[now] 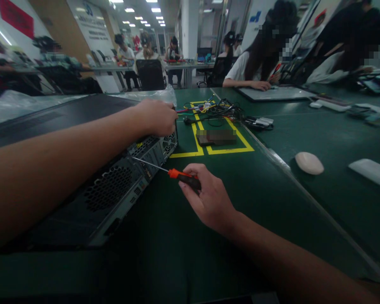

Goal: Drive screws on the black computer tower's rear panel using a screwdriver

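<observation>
The right hand (210, 196) grasps the handle of an orange and black screwdriver (176, 174), its thin shaft pointing at the back of the computer case (109, 190), though whether the tip touches is too small to tell. The left hand (160, 116) lies at the far top edge of that case, fingers bent, and I cannot tell whether they grip anything. The case lies on the green table (171, 236) at the left, with tangled cables (223, 110) beyond the screwdriver and a pale mouse (309, 163) off to the right.
</observation>
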